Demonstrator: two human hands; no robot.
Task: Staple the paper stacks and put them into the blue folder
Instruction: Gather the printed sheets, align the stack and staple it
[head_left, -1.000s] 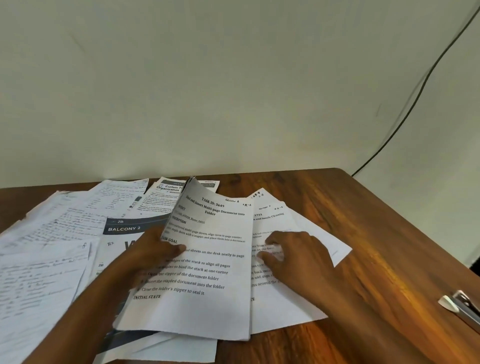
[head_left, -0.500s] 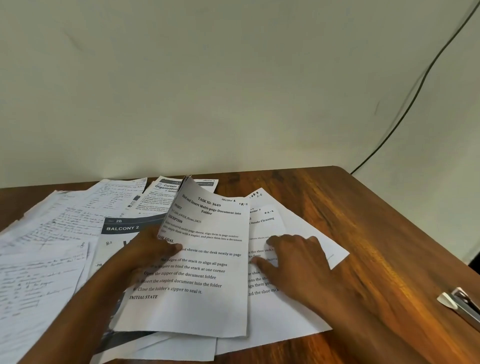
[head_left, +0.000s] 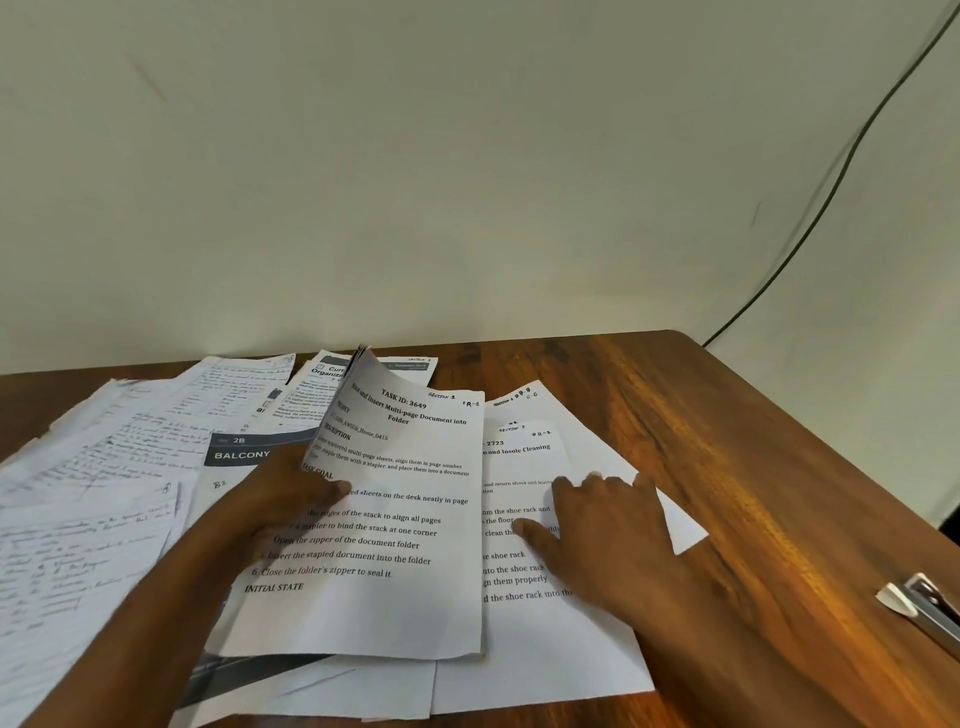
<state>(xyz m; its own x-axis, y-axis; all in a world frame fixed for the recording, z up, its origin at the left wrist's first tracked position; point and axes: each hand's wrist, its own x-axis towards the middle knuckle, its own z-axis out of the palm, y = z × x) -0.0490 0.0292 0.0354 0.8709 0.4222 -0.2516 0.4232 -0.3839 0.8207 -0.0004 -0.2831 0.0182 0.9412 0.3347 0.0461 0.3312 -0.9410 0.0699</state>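
I see my left hand (head_left: 291, 499) gripping the left edge of the printed sheet headed "TASK ID: 3649" (head_left: 374, 545), thumb on top, its far left corner curled upward. My right hand (head_left: 608, 535) lies flat with fingers spread, pressing the shoe-rack cleaning sheet (head_left: 540, 623) just right of it. Both pages rest on loose papers near the middle of the wooden desk (head_left: 779, 467). Handwritten pages (head_left: 88, 545) spread across the left side, beside a "BALCONY" brochure (head_left: 239, 452). At the near right edge lies a metal object, possibly the stapler (head_left: 924, 608), only partly in view.
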